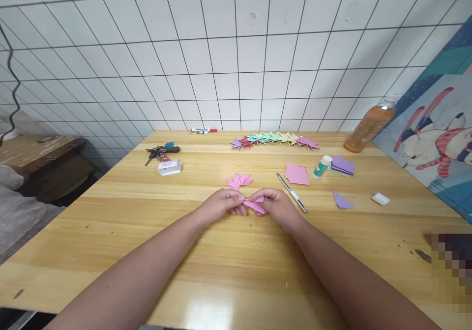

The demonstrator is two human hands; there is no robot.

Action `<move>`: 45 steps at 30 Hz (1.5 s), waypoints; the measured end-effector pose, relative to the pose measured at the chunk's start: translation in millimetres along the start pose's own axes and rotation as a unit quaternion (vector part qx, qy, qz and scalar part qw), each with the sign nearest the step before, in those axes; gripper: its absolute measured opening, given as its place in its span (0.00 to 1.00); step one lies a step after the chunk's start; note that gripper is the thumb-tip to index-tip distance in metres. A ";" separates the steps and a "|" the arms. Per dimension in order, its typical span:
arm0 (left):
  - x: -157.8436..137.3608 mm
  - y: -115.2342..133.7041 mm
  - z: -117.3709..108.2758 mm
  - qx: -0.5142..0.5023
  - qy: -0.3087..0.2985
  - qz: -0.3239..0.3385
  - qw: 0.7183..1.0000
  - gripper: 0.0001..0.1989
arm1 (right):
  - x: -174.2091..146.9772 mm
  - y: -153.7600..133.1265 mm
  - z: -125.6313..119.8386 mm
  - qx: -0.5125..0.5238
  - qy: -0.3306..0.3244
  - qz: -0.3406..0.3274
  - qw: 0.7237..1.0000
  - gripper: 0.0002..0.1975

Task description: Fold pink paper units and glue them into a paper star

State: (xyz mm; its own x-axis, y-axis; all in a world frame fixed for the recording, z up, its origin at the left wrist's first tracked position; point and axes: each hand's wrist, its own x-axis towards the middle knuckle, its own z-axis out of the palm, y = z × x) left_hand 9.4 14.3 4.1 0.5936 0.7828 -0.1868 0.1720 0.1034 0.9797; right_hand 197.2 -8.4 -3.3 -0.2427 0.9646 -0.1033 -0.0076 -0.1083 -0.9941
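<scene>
Low over the middle of the table, a folded piece of pink paper (257, 206) is pinched between both hands. My left hand (225, 203) grips its left end with thumb and fingers. On its right side, my right hand (275, 206) closes thumb and finger on the paper. Just beyond my left hand lies a pink fan of folded paper pieces (239, 180). A utility knife (292, 192) rests right of my right hand, and pink paper squares (298, 174) lie behind it.
Along the back stands a row of multicoloured folded paper (276, 138). Rightward are a glue stick (322, 166), purple-topped paper squares (342, 165), a purple triangle (342, 199), an eraser (380, 198) and a bottle (370, 124). Keys (162, 150), a small box (169, 167) and a marker (204, 131) lie left.
</scene>
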 end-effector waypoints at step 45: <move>2.3 -9.7 9.5 0.152 0.088 0.062 0.983 0.13 | -1.0 -0.7 3.9 -0.254 0.063 -0.030 0.965 0.10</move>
State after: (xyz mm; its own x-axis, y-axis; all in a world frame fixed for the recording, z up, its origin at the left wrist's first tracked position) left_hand 16.6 9.3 -6.5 0.4842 0.8746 -0.0252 0.3491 -0.1666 0.9222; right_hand 193.6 -10.3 -2.3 -0.1360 0.9906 -0.0165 0.4664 0.0493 -0.8832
